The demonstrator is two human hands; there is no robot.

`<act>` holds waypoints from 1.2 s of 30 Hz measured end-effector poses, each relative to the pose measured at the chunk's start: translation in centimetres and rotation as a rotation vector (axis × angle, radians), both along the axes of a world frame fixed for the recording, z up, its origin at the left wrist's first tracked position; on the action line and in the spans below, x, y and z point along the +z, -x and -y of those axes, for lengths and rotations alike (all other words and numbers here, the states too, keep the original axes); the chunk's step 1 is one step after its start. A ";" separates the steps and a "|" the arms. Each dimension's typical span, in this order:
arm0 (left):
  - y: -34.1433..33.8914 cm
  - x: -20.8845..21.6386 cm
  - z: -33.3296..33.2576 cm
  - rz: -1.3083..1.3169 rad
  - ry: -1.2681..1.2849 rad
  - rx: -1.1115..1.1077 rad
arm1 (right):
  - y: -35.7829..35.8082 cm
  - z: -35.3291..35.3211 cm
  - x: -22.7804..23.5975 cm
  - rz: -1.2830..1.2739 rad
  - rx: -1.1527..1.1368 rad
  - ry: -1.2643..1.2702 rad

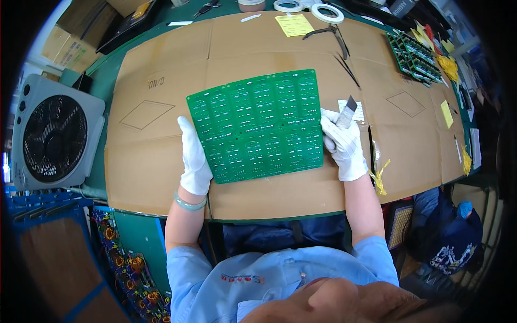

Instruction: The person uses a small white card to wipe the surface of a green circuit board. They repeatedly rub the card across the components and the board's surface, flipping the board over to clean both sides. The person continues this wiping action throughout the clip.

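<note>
A large green circuit board panel (258,129) with rows of small solder spots is held up over the cardboard, tilted slightly. My left hand (195,159), in a white glove, grips its left edge, fingers partly behind the board. At the right edge is my gloved right hand (344,148), fingers curled round a short scraper blade (348,112) with a pale wrapped handle and dark slanted tip. The blade points up and away from the board. Whether the right fingertips also pinch the board's edge is hard to tell.
Flattened cardboard (156,177) covers the table. Beyond the board lie pliers (326,32), black tweezers (348,71), a yellow note (294,25) and tape rolls (327,13). Stacked populated boards (413,58) sit at far right. A grey fan (56,134) stands on the left.
</note>
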State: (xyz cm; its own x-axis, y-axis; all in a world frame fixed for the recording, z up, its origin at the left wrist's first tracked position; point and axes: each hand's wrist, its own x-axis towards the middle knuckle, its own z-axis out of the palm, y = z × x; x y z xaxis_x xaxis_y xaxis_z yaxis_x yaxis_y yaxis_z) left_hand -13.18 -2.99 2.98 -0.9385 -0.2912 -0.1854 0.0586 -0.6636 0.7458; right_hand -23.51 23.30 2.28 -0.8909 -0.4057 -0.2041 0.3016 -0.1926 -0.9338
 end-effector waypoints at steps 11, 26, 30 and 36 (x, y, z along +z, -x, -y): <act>-0.3 -1.6 1.4 -0.265 -0.020 -0.262 | 0.0 0.3 -1.2 -0.098 -0.085 -0.035; -0.2 -0.7 1.4 -0.074 -0.285 -0.288 | 0.7 -0.1 -1.6 -0.070 -0.120 -0.093; -0.2 -1.2 1.7 -0.014 -0.244 -0.279 | 0.9 0.1 -1.9 -0.065 -0.101 -0.102; 0.0 -1.2 1.6 -0.122 -0.265 -0.320 | 1.0 0.0 -1.9 -0.035 -0.108 -0.103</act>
State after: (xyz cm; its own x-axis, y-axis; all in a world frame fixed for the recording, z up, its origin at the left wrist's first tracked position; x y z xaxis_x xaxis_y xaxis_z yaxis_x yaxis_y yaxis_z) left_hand -13.22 -4.57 1.78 -0.9934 0.0608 -0.0971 -0.1044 -0.8304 0.5473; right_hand -24.51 23.32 0.38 -0.9354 -0.2860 -0.2077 0.2512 -0.1244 -0.9599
